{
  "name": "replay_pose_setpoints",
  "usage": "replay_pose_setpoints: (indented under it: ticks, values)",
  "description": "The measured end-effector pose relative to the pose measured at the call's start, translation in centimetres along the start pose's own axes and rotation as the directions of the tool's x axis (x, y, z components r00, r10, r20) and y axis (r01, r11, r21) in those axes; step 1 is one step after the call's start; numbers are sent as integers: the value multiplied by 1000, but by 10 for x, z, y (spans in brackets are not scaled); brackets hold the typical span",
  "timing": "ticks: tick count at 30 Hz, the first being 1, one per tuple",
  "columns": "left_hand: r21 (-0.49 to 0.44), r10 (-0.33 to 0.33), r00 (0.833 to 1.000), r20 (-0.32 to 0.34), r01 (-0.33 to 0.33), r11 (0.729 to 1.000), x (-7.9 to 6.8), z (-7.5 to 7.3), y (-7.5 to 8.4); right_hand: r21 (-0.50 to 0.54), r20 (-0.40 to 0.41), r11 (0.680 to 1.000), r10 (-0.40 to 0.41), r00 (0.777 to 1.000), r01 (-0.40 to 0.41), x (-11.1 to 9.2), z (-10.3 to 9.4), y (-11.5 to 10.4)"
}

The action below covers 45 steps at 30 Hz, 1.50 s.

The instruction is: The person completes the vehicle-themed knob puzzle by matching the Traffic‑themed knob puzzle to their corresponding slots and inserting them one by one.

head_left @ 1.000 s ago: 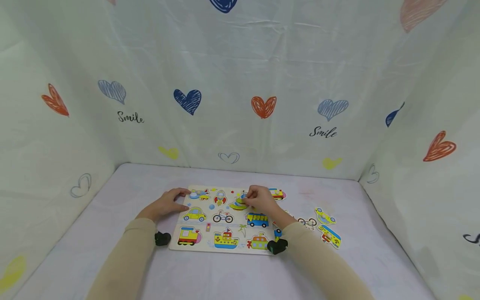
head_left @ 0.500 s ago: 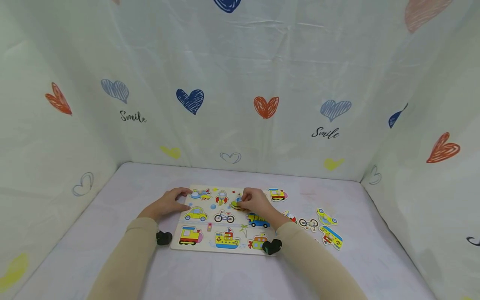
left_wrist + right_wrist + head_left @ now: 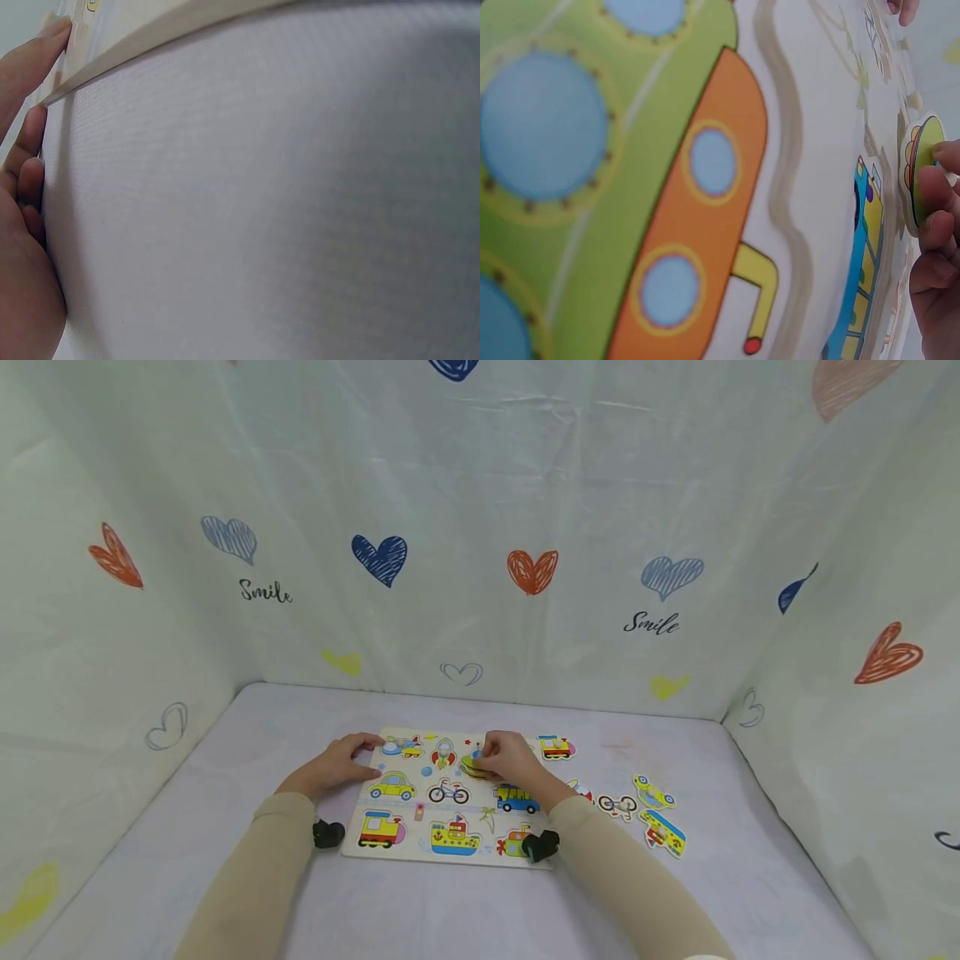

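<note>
My right hand (image 3: 510, 758) pinches a green flying-saucer puzzle piece (image 3: 924, 169), which it holds tilted close over the upper right part of the puzzle board (image 3: 491, 858). In the right wrist view thumb and fingers meet on its green face. Part of the saucer is hidden behind the fingers in the head view. At the board's left edge rests my left hand (image 3: 337, 764), thumb and fingers spread apart with their tips on the edge. The left wrist view shows one fingertip on the board (image 3: 142, 37) and the other fingers beside its edge.
Right of the board lie a train piece (image 3: 557, 747), a bicycle piece (image 3: 617, 807), a yellow car piece (image 3: 652, 792) and a yellow, blue and red piece (image 3: 663, 833). A rocket-like piece (image 3: 580, 790) is partly behind the right wrist. Heart-printed cloth (image 3: 461, 635) walls the table.
My right hand has shifted slightly left over the board with the saucer piece, uncovering more of the loose pieces at right. The left hand stays at the board's edge.
</note>
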<state>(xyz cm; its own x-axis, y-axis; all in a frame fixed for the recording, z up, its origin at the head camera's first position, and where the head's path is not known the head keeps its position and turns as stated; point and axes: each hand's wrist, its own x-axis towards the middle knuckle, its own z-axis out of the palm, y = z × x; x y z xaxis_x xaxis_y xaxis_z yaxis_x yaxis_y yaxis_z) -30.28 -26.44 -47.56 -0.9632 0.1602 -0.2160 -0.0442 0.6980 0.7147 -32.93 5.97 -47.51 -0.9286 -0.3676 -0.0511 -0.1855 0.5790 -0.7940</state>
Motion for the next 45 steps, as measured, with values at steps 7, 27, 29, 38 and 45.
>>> replay_pose_setpoints:
  ticks: [7,27,29,38,45]
  values:
    - [2,3,1000,2,-3,1000,0,0,1,-10,17,999,34,999,-34,-3,0,-1]
    - [1,-8,1000,-6,8,1000,3,2,0,-50,131,998,43,990,-37,2,-8,7]
    - [4,5,1000,-3,-5,1000,3,2,0,-66,119,997,53,991,-46,3,-9,7]
    - [8,33,999,13,-33,999,1,1,0,-133,87,989,80,993,-68,3,-10,13]
    - [22,25,1000,10,-25,999,1,0,0,-137,97,989,66,993,-52,6,-9,12]
